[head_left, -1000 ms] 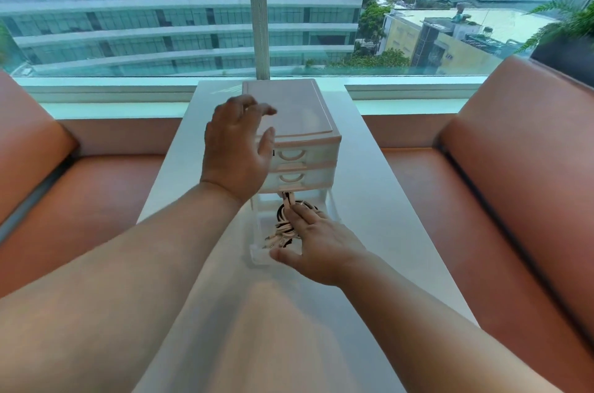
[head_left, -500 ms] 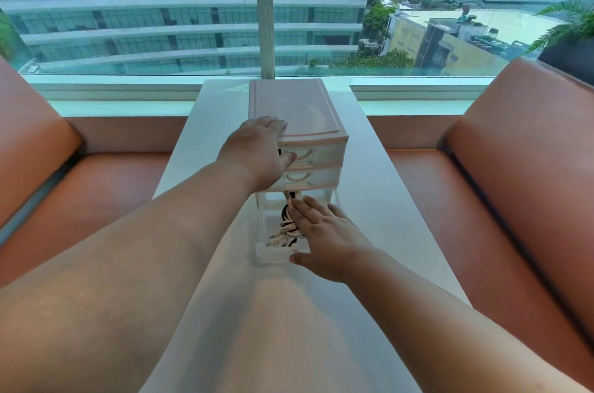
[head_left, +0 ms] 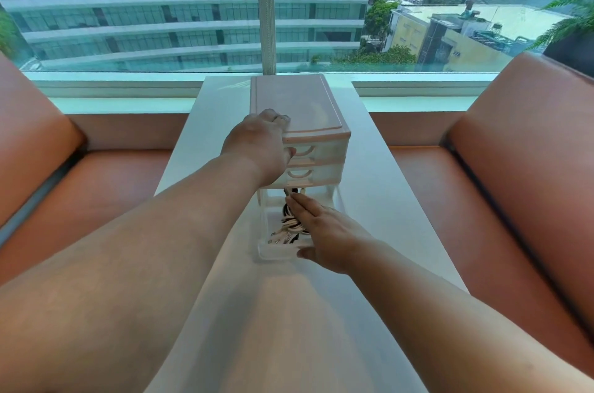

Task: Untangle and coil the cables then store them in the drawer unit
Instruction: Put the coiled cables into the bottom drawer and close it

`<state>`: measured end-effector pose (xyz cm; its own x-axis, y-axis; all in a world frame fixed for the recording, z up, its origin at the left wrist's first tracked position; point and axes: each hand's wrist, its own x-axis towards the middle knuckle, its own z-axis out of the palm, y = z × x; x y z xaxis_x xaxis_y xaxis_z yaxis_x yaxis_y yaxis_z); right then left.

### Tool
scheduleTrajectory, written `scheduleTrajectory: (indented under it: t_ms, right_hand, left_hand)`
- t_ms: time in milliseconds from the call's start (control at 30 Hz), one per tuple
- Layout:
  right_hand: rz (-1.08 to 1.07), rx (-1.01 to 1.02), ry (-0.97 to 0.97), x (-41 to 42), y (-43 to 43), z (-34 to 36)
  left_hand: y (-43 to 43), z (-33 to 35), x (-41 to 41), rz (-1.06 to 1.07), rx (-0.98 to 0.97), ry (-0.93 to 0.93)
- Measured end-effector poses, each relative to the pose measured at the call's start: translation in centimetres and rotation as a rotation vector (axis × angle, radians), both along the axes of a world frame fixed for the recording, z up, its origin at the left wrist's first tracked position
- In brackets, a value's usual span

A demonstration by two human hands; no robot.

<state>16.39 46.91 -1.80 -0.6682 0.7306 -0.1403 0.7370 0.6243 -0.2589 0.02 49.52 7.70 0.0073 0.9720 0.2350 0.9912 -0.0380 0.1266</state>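
White table (head_left: 369,167); orange seats (head_left: 530,151); city window (head_left: 160,7).

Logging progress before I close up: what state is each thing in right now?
top drawer: closed.
middle drawer: closed.
bottom drawer: pulled out, loaded.
cables: bundled inside the bottom drawer.
left hand: grips the top front corner of the drawer unit.
right hand: fingers straight, laid over the cables.

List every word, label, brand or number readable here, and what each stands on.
No text can be read.
drawer unit: no label shows on its top or drawer fronts.
cables: no print visible.
yellow building outside: a small mark on its wall, too blurred to read.
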Motion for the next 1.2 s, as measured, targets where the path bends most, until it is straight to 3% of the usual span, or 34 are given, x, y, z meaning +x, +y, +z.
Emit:
scheduleTrajectory:
  t_ms: [767, 1200]
  right_hand:
    - [0.023, -0.037, -0.06, -0.3, 2.3, 0.7]
    - [0.007, 0.002, -0.117, -1.6, 4.0, 0.7]
  left_hand:
    - [0.8, 0.3, -0.8, -0.06, 0.024, 0.163]
    - [1.0, 0.5, -1.5, -0.097, 0.02, 0.152]
